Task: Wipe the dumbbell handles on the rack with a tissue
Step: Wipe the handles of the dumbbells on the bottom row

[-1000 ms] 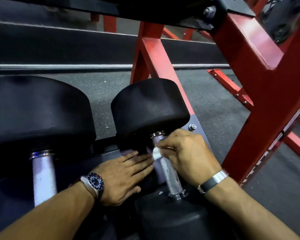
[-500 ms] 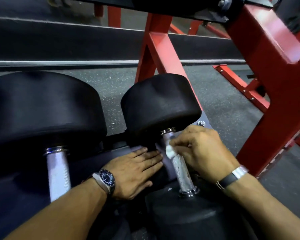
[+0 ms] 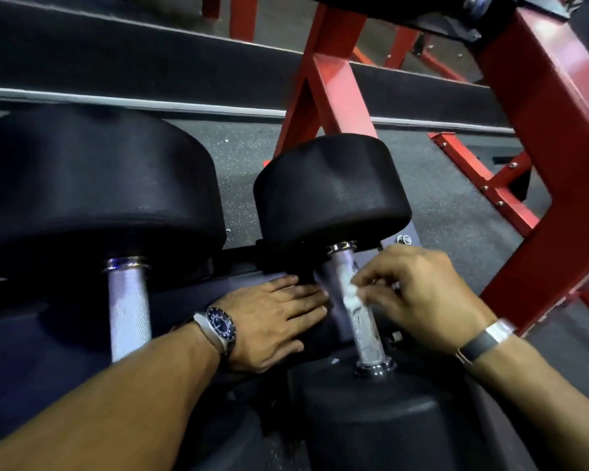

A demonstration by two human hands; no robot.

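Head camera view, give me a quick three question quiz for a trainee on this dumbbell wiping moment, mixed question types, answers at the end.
1. True or false: the left hand grips the handle of the big dumbbell.
2. Multiple choice: the tissue is pressed against
A. the small dumbbell's handle
B. the red rack frame
C. the wristwatch
3. Fill in: the tissue is pinched by the ____ hand.

Key
1. False: it lies flat, fingers straight, on the rack shelf between the two dumbbells, beside the small handle.
2. A
3. Right: the right hand pinches it in its fingertips.
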